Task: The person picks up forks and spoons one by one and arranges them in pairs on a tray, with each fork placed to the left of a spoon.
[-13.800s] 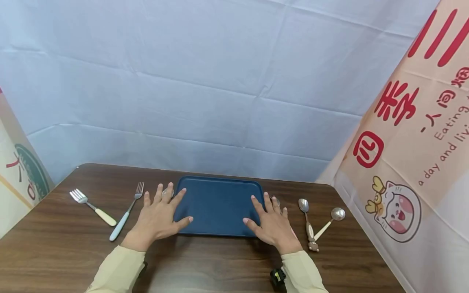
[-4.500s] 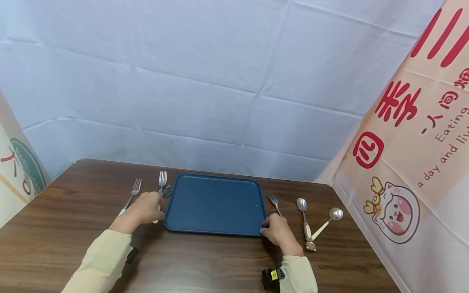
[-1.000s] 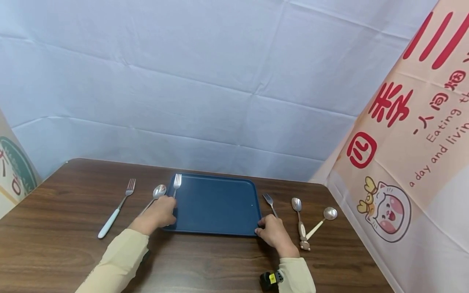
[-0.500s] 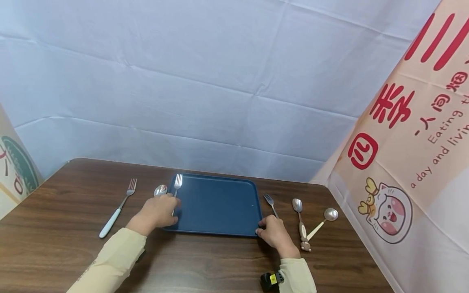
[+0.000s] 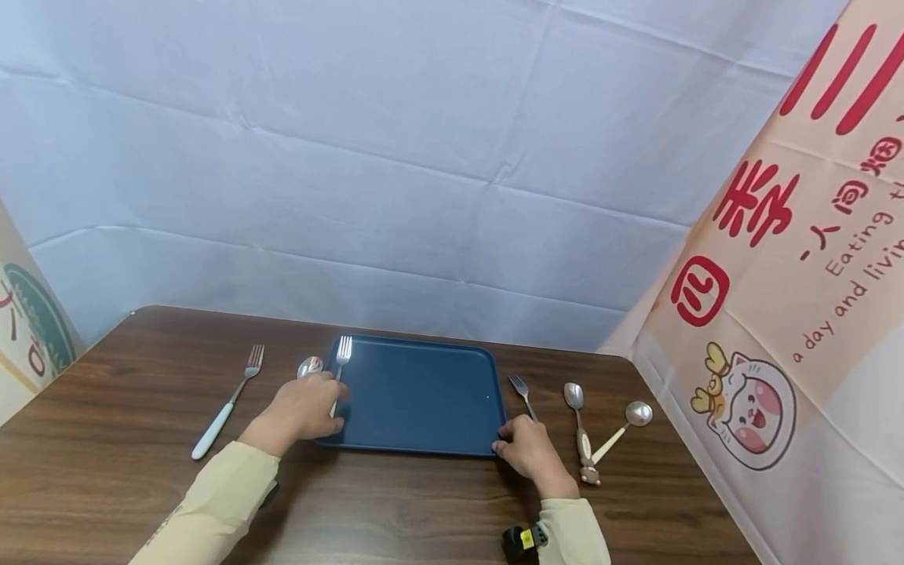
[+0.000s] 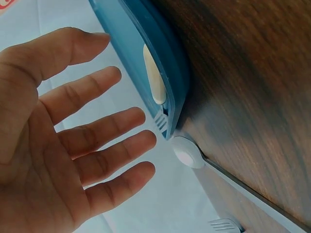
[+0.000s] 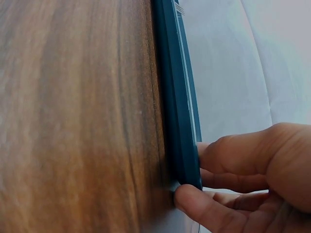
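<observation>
A fork with a cream handle (image 5: 343, 351) lies along the left side of the dark blue tray (image 5: 424, 396). Over that side hovers my left hand (image 5: 302, 408), partly covering the fork in the head view. The left wrist view shows this hand's fingers (image 6: 102, 128) apart and holding nothing, with the fork's cream handle (image 6: 154, 77) inside the tray rim. My right hand (image 5: 530, 451) pinches the tray's near right corner; thumb and fingertips meet the rim (image 7: 187, 121) in the right wrist view. Left of the tray is a metal spoon (image 5: 309, 366), its handle hidden by my left hand.
A fork with a pale blue handle (image 5: 229, 404) lies farther left on the wooden table (image 5: 395, 510). To the tray's right are a small fork (image 5: 521, 388), a spoon with a brown bear handle (image 5: 582, 439) and a round spoon with a cream handle (image 5: 632, 420).
The cream-handled fork has gone from the table's far left into the tray. My left hand has let go of it. My right hand has come to the tray's corner and stays there.
</observation>
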Demonstrator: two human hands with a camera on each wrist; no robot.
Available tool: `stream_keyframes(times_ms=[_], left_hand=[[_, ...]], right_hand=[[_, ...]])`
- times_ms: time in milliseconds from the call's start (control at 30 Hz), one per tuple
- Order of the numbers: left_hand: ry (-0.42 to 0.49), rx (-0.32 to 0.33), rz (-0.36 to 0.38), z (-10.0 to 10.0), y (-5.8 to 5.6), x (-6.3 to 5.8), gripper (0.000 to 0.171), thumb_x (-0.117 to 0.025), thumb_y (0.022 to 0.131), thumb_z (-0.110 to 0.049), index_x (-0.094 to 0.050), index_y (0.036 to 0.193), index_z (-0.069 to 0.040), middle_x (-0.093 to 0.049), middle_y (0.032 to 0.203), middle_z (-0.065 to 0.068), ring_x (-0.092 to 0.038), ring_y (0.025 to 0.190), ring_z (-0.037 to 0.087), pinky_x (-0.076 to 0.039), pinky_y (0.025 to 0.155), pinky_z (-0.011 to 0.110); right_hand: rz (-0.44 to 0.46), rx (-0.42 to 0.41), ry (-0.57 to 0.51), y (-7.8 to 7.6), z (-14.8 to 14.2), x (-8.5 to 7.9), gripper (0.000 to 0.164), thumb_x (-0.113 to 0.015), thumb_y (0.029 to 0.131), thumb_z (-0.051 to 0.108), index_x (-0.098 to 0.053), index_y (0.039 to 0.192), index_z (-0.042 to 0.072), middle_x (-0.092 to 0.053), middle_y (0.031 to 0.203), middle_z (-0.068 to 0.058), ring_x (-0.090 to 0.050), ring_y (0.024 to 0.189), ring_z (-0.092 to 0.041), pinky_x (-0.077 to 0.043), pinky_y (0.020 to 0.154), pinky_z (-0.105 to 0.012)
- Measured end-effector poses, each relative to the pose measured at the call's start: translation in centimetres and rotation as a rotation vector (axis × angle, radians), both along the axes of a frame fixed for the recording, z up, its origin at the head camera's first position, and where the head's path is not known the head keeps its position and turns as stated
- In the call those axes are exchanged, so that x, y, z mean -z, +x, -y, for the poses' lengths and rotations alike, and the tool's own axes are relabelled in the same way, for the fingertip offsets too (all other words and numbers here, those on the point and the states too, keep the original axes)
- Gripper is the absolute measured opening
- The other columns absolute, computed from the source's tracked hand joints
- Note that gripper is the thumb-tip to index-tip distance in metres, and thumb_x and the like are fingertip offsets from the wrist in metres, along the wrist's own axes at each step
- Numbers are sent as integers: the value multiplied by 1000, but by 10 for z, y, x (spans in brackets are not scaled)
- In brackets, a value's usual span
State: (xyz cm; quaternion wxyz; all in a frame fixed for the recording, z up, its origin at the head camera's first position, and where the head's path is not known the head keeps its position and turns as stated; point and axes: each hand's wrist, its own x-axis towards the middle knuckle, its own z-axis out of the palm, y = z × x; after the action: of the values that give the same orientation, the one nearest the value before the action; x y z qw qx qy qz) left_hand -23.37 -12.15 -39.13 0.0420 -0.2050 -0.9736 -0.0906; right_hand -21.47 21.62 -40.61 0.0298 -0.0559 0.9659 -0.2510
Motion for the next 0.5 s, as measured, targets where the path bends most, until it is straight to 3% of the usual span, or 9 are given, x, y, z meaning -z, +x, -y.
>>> stream_keyframes(times_ms=[500], left_hand=[[31, -39, -9, 26, 2, 5, 36, -76, 71, -18, -68, 102, -3, -65, 98, 11, -54, 71, 17, -45, 56, 34]], right_hand=[[-13, -1, 11, 0, 1, 0, 19, -67, 82, 3, -67, 98, -8, -64, 100, -22, -59, 96, -35, -49, 73, -42]])
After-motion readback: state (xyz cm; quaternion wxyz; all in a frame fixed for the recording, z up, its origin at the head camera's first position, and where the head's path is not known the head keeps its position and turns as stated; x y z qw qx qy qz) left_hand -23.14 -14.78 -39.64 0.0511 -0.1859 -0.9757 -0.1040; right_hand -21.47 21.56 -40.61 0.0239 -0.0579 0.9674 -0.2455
